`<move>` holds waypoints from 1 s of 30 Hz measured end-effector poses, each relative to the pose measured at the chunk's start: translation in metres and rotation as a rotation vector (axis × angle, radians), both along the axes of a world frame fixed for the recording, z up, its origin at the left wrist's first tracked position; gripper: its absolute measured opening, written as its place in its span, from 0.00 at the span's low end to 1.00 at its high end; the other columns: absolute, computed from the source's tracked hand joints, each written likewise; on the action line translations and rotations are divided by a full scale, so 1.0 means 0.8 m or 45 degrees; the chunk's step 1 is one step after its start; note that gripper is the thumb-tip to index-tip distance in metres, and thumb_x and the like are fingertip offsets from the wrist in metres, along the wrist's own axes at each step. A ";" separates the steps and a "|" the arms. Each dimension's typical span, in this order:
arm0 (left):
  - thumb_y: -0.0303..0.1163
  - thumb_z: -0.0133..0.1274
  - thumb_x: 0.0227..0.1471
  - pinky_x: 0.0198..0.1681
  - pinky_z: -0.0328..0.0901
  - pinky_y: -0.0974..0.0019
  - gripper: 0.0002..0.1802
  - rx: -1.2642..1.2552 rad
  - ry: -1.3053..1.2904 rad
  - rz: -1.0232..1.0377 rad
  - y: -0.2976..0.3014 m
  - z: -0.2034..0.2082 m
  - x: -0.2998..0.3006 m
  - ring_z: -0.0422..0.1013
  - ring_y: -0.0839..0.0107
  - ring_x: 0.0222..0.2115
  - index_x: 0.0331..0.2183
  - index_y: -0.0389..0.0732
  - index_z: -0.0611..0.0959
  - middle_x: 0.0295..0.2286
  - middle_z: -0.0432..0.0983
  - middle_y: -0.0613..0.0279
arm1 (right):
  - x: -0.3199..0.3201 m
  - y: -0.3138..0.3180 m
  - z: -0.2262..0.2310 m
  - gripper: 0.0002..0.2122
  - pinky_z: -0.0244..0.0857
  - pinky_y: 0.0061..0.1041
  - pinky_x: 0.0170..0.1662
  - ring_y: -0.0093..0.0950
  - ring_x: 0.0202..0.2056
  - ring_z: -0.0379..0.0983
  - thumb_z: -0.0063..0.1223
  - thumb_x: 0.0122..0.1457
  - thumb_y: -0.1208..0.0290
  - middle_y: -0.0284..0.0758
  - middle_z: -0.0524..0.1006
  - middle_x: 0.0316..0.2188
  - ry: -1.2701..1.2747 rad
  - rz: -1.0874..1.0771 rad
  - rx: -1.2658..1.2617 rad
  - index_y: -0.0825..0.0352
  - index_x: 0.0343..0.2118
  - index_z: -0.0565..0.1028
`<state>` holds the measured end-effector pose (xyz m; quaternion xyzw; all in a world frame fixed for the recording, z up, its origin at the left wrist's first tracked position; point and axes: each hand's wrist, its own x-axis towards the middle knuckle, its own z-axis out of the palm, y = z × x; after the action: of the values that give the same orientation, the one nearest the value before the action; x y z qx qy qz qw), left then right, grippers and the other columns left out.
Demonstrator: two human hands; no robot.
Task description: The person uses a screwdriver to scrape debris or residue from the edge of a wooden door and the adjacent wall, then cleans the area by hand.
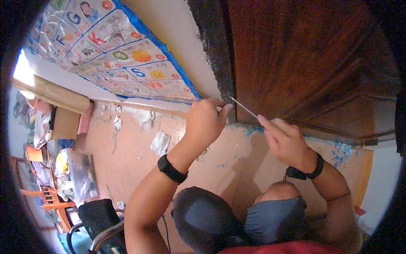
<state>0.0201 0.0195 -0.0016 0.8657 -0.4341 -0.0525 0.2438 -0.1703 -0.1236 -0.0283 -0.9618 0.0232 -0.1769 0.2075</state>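
My right hand (285, 142) is closed around the near end of a thin, straight metal rod (245, 106), which looks like a screwdriver shaft; any handle is hidden in the palm. The rod slants up and left, its tip in front of the edge of a dark brown wooden door (304, 63) and its dark frame (224, 63). Just left of that tip, my left hand (207, 118) is raised with its fingers curled and thumb pressed toward them. Whatever it pinches, if anything, cannot be made out. The two hands are apart.
A picture chart (127, 55) with blue edges hangs on the wall left of the frame. Scraps of white paper (160, 142) lie on the pinkish floor (131, 169). Further left stand a clear plastic bin (83, 175), cardboard boxes (65, 120) and a black chair (99, 218) with metal tubing.
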 end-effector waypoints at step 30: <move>0.36 0.47 0.58 0.14 0.55 0.75 0.16 -0.319 1.196 -0.031 -0.021 -0.021 -0.052 0.62 0.80 0.12 0.22 0.37 0.77 0.16 0.72 0.65 | 0.003 0.008 0.003 0.23 0.69 0.36 0.23 0.39 0.20 0.70 0.47 0.48 0.77 0.39 0.68 0.26 -0.003 -0.042 -0.161 0.67 0.52 0.68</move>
<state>-0.0216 0.0024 -0.0188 0.7072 -0.2903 -0.3878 0.5149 -0.1682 -0.1169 -0.0261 -0.9723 0.0276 -0.1824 0.1433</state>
